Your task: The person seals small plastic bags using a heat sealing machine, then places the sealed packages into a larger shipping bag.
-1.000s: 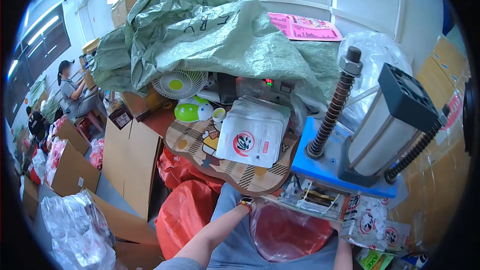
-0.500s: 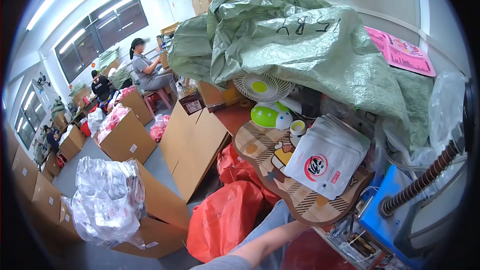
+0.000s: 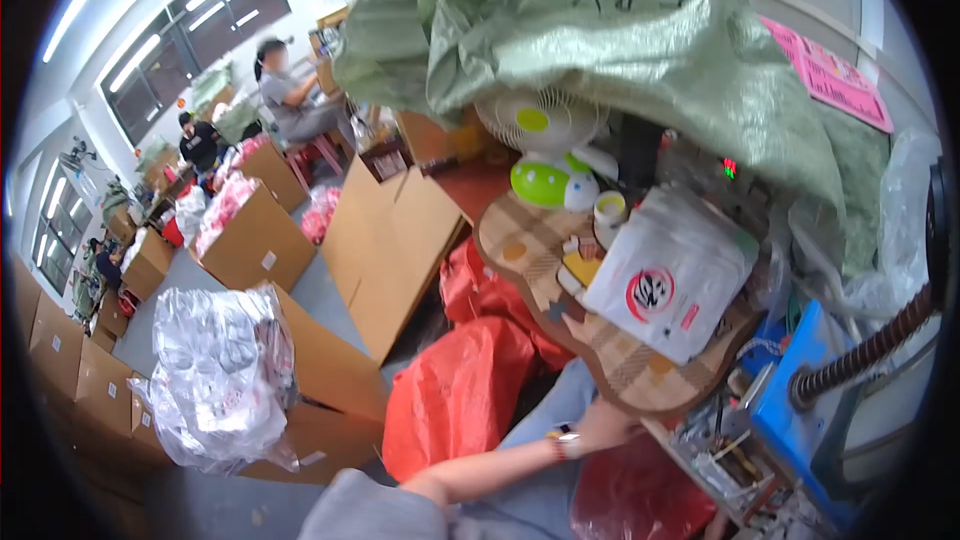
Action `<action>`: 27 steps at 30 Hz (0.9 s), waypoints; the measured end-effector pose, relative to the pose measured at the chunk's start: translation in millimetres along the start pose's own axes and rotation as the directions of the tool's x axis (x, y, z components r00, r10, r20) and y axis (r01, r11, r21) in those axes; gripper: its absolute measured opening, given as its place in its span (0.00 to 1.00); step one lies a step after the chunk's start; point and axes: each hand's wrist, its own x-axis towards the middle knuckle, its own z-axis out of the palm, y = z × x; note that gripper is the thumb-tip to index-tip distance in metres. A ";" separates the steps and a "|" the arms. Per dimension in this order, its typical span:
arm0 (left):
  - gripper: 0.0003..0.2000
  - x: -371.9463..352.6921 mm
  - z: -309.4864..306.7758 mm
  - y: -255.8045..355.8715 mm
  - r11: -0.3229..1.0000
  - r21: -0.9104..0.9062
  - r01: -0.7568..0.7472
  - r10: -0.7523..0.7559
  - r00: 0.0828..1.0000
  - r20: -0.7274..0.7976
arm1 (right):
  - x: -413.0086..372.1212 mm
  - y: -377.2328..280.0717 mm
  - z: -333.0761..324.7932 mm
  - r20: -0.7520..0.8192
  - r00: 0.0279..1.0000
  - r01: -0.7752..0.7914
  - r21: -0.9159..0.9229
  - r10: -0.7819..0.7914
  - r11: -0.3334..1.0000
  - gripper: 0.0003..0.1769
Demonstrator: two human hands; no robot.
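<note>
My left hand (image 3: 605, 427) reaches in from the bottom, with a watch (image 3: 567, 440) on its wrist. It is at the lower edge of the brown patterned board (image 3: 500, 230), and its fingers are blurred and partly hidden. Whether it holds anything does not show. On the board lies a stack of white pouches (image 3: 625, 290) with a round red and black print. Beside the stack stands a small white and yellow cup (image 3: 610, 208). A green and white toy-like fan base (image 3: 540, 183) sits behind it. My right hand is out of view.
A blue machine (image 3: 795, 410) with a spring-wrapped post stands at the right. Green woven sacking (image 3: 600, 50) drapes over the back. Red bags (image 3: 455, 390) lie left of the board, beyond them a carton (image 3: 330, 430) topped with clear plastic bags (image 3: 215, 380). Other people sit farther off.
The view has tilted down, so the scene sits higher. My left hand and its watch now show, where only the forearm was visible before. The pouch stack remains on the board.
</note>
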 end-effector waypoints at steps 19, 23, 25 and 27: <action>0.24 -339.4 -174.3 -108.4 0.636 0.575 0.514 -0.705 0.690 0.163 | -227.5 -243.9 52.1 -0.113 0.834 0.538 0.382 -0.540 0.751 0.07; 0.14 -196.2 -273.2 -71.4 0.873 0.274 0.405 -0.371 0.913 -0.168 | -279.9 -356.8 90.8 0.358 0.588 0.582 0.437 -0.726 0.686 0.21; 0.15 -125.9 -310.2 -45.9 0.955 0.217 0.201 -0.157 0.966 -0.207 | -302.9 -392.0 153.1 0.356 0.462 0.687 0.434 -0.812 0.582 0.42; 0.17 -79.6 -330.5 -23.5 0.966 0.230 0.122 -0.080 0.980 -0.183 | -308.9 -415.4 210.8 0.282 0.516 0.705 0.396 -0.809 0.588 0.46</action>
